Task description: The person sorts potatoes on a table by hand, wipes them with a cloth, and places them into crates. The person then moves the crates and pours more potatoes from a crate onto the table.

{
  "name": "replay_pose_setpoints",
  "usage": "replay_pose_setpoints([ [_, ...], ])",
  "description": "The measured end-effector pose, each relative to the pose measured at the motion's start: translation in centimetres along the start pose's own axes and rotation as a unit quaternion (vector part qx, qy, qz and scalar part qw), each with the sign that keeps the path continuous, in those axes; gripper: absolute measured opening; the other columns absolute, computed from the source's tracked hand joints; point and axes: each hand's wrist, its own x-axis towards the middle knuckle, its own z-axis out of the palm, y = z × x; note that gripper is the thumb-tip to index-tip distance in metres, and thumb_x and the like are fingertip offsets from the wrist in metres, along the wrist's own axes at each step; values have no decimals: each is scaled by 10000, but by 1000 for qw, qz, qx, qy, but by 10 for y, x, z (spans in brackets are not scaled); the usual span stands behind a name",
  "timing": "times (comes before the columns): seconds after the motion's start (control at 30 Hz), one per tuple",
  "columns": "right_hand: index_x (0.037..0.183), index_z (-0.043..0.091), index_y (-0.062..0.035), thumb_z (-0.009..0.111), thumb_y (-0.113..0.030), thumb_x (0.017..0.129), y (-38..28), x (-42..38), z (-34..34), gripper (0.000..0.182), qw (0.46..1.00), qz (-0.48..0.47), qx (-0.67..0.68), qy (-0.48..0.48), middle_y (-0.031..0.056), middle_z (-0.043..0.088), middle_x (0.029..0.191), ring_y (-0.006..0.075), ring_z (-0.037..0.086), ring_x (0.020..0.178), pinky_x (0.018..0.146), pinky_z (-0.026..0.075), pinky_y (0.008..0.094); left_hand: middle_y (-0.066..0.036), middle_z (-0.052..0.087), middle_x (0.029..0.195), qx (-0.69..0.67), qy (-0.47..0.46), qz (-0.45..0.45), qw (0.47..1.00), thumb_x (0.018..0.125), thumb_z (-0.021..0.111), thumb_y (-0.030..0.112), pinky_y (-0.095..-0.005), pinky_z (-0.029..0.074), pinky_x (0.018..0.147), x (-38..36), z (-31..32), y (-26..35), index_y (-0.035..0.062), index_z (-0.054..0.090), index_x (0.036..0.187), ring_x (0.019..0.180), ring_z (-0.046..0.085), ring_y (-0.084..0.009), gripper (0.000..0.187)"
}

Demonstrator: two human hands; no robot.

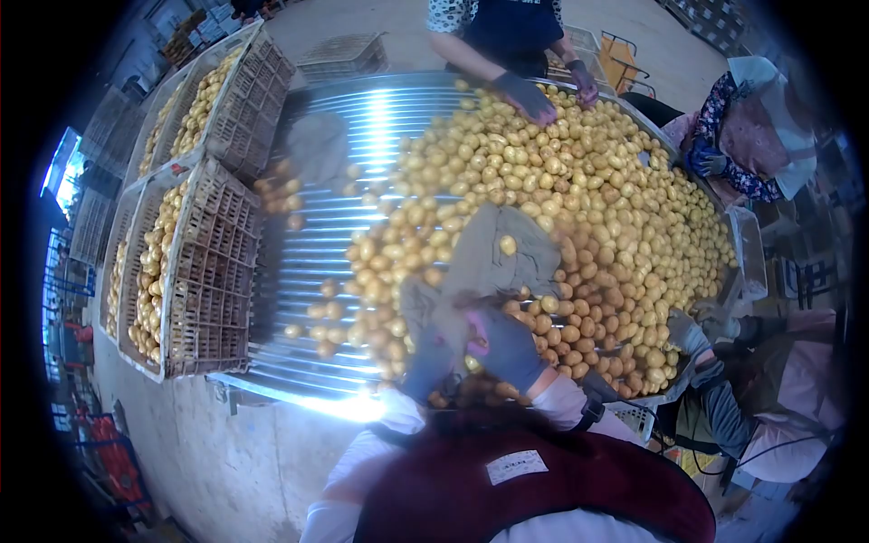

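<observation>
At the near edge of the table (pixel 317 249) — a ribbed metal surface — two gloved hands work side by side. The left hand (pixel 429 357) is over the near edge, among potatoes (pixel 625 199); blur covers its fingers, so whether it is open or closed cannot be told. The right hand (pixel 509 344) is just beside it, above the same edge, with fingers bent inward and a purple patch showing on the glove. Whether these fingers close on a potato cannot be told.

On the table, the potatoes form a dense layer over the middle and right side, with scattered ones toward the left end. A grey cloth (pixel 489 253) lies over potatoes at the middle of the table, its near end close to both hands; a single potato (pixel 508 245) shows against it. A second grey cloth (pixel 317 149) lies toward the table's far left corner, partly blurred.

Along the left end of the table, a front crate (pixel 213 271) and a rear crate (pixel 253 100) hold potatoes. Beyond the far edge stands another crate (pixel 344 56). Also at the far edge, a person (pixel 511 32) reaches gloved hands onto the potatoes. At the table's near right corner, another person's gloved hand (pixel 690 333) touches the potatoes — its grip is unclear.
</observation>
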Motion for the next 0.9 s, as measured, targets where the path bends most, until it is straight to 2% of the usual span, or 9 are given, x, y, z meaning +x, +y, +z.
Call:
replay_pose_setpoints([
  [0.13, 1250, 585, -91, 752, -137, 856, 1, -3, 0, 431, 994, -2, 108, -32, 85, 656, 1061, 221, 641, 838, 708, 520, 341, -146, 588, 1261, -41, 30, -8, 999, 901, 622, 127, -387, 506, 942, -7, -2, -34, 49, 477, 1373, 1100, 608, -309, 500],
  [0.23, 1275, 587, -96, 723, -126, 894, -6, -5, -3, 405, 953, 92, 279, -74, 72, 647, 1114, 179, 633, 911, 750, 530, 319, -138, 576, 1263, -77, 46, -21, 996, 918, 600, 112, -376, 514, 930, -11, -3, -70, 56, 434, 1401, 1084, 606, -285, 514],
  [0.3, 1263, 613, -100, 757, -173, 874, -28, -5, -23, 421, 909, 149, 383, -74, 71, 655, 1029, 157, 646, 910, 749, 533, 311, -132, 568, 1265, -103, 58, -28, 993, 929, 585, 102, -368, 520, 922, -11, -2, -93, 61, 405, 1420, 1073, 605, -268, 525],
  [0.43, 1274, 637, -90, 776, -190, 847, -29, -2, -4, 460, 885, 149, 439, 42, 91, 658, 1016, 188, 653, 923, 772, 530, 318, -120, 552, 1268, -153, 80, -39, 984, 951, 555, 83, -353, 532, 906, -9, 4, -131, 71, 348, 1457, 1052, 603, -235, 548],
  [0.53, 1292, 641, -89, 778, -189, 822, -3, 1, 6, 500, 989, -10, 131, 63, 103, 647, 1030, 257, 633, 886, 767, 522, 350, -114, 565, 1221, -184, 109, -60, 975, 943, 578, 116, -348, 530, 896, -10, 5, -152, 57, 384, 1428, 1030, 610, -232, 526],
  [0.6, 1283, 646, -89, 784, -203, 802, -11, -4, 0, 513, 995, -22, 83, 48, 104, 639, 1026, 292, 610, 866, 762, 511, 375, -113, 606, 1125, -202, 131, -86, 967, 905, 652, 203, -353, 514, 891, -11, 5, -160, 21, 514, 1332, 1008, 628, -258, 485],
  [0.77, 1311, 610, -89, 762, -269, 820, 5, -13, -16, 545, 987, -143, -42, -55, 107, 628, 1117, 305, 590, 994, 908, 464, 418, -110, 488, 1408, -1, -25, 33, 999, 1031, 506, 223, -367, 539, 920, -16, -17, -106, 78, 307, 1507, 1149, 560, -205, 537],
  [0.83, 1354, 572, -88, 760, -303, 809, 21, -20, -24, 615, 969, -215, -79, -94, 123, 609, 1172, 317, 575, 1033, 917, 456, 435, -101, 561, 1323, 2, -27, -1, 1000, 971, 556, 237, -363, 530, 910, -7, -23, -58, 61, 428, 1423, 1095, 596, -220, 502],
  [0.9, 1407, 510, -86, 764, -323, 792, 32, -20, -39, 706, 977, -113, -162, -82, 152, 556, 1270, 352, 534, 1131, 971, 434, 464, -92, 634, 1237, 6, -22, -31, 999, 911, 607, 251, -359, 521, 900, 7, -29, -14, 45, 548, 1338, 1042, 633, -234, 478],
])
